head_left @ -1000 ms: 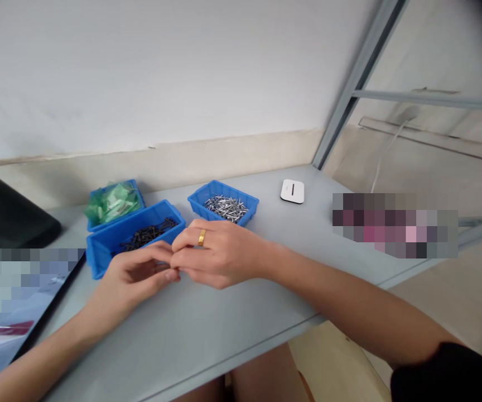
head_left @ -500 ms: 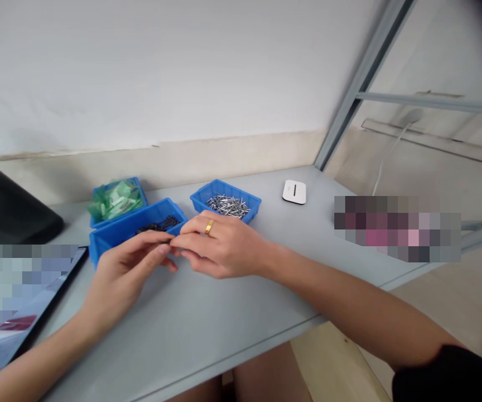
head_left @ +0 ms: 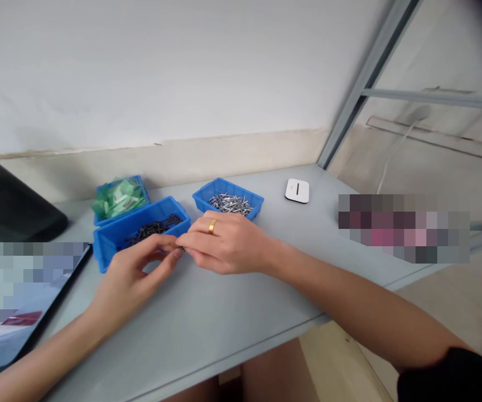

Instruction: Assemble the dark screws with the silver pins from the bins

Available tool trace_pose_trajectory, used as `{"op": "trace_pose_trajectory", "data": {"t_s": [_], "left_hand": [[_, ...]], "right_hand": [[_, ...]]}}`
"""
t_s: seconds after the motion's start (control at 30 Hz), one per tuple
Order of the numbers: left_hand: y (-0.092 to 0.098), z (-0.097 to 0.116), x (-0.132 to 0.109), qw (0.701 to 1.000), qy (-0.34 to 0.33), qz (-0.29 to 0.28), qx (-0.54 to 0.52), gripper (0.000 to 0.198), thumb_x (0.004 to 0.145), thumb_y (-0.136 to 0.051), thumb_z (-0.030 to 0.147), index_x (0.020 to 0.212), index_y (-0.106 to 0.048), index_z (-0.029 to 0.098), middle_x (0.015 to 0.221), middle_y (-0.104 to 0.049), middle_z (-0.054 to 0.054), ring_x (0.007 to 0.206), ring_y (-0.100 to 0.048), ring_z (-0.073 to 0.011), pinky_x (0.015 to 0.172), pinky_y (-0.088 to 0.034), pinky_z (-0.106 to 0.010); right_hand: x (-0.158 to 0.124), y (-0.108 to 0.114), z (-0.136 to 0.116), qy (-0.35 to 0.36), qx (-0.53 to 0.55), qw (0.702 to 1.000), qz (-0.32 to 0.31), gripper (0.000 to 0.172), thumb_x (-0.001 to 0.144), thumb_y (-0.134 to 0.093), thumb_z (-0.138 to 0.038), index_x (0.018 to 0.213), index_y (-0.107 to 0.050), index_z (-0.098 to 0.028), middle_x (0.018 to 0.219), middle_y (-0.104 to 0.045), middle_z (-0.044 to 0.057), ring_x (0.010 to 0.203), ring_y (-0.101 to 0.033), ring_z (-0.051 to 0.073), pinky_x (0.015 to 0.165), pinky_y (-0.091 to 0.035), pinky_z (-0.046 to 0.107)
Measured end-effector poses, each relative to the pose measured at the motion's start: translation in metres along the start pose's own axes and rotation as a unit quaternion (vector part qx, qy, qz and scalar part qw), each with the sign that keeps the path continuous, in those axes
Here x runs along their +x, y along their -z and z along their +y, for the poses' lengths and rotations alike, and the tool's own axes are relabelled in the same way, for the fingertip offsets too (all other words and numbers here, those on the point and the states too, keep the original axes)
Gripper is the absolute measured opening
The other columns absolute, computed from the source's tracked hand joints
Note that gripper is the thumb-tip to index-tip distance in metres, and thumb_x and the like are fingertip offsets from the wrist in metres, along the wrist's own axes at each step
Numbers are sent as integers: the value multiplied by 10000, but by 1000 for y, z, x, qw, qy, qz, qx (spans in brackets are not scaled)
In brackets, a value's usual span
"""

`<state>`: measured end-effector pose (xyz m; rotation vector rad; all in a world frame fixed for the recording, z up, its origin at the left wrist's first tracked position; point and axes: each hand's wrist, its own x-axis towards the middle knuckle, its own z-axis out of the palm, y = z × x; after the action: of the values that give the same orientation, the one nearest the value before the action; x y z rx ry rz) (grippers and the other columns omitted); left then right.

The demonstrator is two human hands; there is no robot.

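Fingertip to fingertip over the table, my left hand (head_left: 134, 276) and my right hand (head_left: 228, 245) meet in a pinch. Between them shows a small dark piece (head_left: 181, 248), mostly hidden, whose kind I cannot make out. A gold ring is on my right hand. Just behind my left hand, a blue bin (head_left: 107, 245) holds a heap of thin black screw-like parts (head_left: 155, 228). Behind my right hand, a second blue bin (head_left: 258, 207) holds silver nail-like pins (head_left: 229, 205).
A smaller blue bin with a green plastic bag (head_left: 121, 196) stands at the back left. At the left are a dark rounded object (head_left: 10, 201) and a partly blurred screen (head_left: 48, 312). A white box (head_left: 297, 191) lies at the back right, near a metal frame (head_left: 350, 117).
Both hands have shifted slightly right in the picture, still meeting at the fingertips. My left fingers have drawn closer together, and more of the black parts shows. The whole view has moved a little.
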<state>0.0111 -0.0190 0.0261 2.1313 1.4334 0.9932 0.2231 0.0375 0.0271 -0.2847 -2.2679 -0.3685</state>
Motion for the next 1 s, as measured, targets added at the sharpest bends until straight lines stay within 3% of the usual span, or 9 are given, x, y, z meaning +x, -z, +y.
{"op": "trace_pose_trajectory", "data": {"t_s": [0.2,0.37,0.5,0.63,0.77,1.0], "left_hand": [[1,0,1,1000,6,-4,9,171,872,-585,379,896,-660,227,793,-729,1,701,-669,-175,622,-533,-223],[3,4,3,1000,11,25,12,156,839,-617,388,868,-659,241,753,-711,18,667,-660,-175,612,-529,-224],[2,5,2,998,14,48,34,141,836,-619,385,849,-655,250,770,-701,20,672,-658,-173,588,-521,-213],[0,3,0,998,16,47,26,140,839,-629,392,873,-659,260,816,-708,19,703,-667,-175,592,-523,-212],[0,3,-2,998,-13,56,14,124,823,-675,364,905,-669,271,841,-695,30,717,-652,-160,667,-538,-211],[2,7,2,994,-27,45,-91,26,821,-672,268,846,-681,270,861,-701,21,795,-664,-169,712,-562,-223]], "right_hand": [[-1,1,0,15,-30,999,3,224,970,-455,-193,902,-668,-173,839,-663,6,759,-557,128,719,-436,252],[-1,1,3,-26,-46,997,-49,296,1019,-394,-223,909,-661,-159,824,-656,24,789,-570,126,767,-414,265],[-1,0,0,-64,-43,992,-102,347,1036,-367,-258,863,-654,-167,789,-658,18,763,-573,129,688,-381,266],[-1,-2,-6,-103,-13,984,-148,297,1018,-391,-232,881,-642,-151,811,-672,35,791,-595,135,668,-366,264],[1,-1,-8,-141,41,977,-152,270,1016,-401,-243,942,-641,-144,892,-706,43,864,-623,145,693,-385,257],[4,-1,-16,-140,110,971,-158,287,1023,-391,-281,932,-629,-150,871,-705,42,827,-639,141,705,-409,255]]}}
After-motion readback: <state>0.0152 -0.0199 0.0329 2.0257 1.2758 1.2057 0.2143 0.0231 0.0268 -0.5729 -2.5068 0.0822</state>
